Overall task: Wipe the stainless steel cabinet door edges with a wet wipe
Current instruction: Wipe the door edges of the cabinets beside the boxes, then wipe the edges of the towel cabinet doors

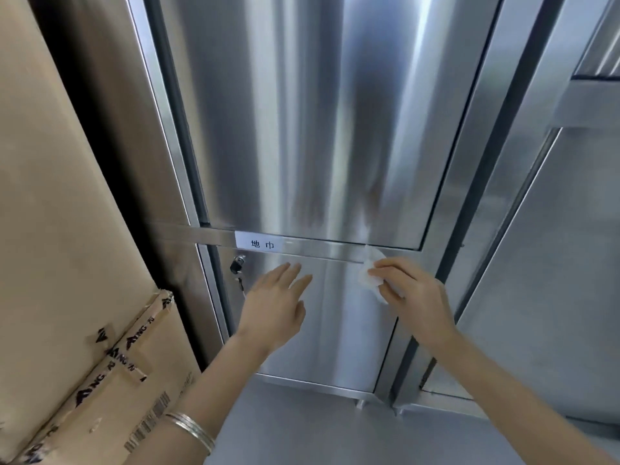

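Wet wipe [367, 275], white and bunched, is pinched by the right hand [416, 293] against the top edge of the lower stainless steel cabinet door [335, 337], right of the white label [256, 244] and just below its level. The left hand [275, 303] lies flat on the door face below the label, fingers straight and slightly spread, holding nothing. A keyed lock [237, 263] juts out just below-left of the label. Further left, 2 cardboard boxes [100, 364] crowd the cabinet's side.
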`<act>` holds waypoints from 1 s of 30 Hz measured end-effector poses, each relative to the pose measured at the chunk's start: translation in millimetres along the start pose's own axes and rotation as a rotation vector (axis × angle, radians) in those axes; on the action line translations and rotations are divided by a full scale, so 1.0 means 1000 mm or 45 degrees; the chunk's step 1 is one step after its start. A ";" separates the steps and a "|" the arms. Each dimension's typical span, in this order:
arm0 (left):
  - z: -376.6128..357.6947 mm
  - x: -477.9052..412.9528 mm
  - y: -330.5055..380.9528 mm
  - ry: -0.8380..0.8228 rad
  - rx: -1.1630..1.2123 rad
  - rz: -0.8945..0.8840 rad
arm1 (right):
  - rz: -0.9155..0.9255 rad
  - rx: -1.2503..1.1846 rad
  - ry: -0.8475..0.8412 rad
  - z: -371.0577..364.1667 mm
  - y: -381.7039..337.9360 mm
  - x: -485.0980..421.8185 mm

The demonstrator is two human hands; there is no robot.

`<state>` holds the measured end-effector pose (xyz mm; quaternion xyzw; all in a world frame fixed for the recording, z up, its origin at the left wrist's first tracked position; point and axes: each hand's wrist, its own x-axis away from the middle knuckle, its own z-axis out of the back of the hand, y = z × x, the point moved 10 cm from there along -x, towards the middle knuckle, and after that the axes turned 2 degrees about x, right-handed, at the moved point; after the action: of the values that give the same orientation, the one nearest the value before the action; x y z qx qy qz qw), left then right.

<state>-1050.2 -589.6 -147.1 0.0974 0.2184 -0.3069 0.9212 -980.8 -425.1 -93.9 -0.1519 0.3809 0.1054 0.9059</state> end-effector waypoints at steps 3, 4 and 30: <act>0.092 -0.025 0.035 0.144 -0.023 -0.139 | -0.055 -0.057 0.025 0.072 -0.008 -0.038; 0.119 -0.034 0.044 0.159 -0.012 -0.161 | -0.086 -0.074 0.019 0.094 -0.010 -0.048; 0.543 -0.303 0.243 0.590 0.107 -0.673 | -0.068 0.321 0.337 0.528 -0.032 -0.287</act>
<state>-933.3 -408.3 485.1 0.1423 0.4267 -0.5132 0.7310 -821.1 -288.9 470.4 -0.0598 0.5027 0.0117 0.8623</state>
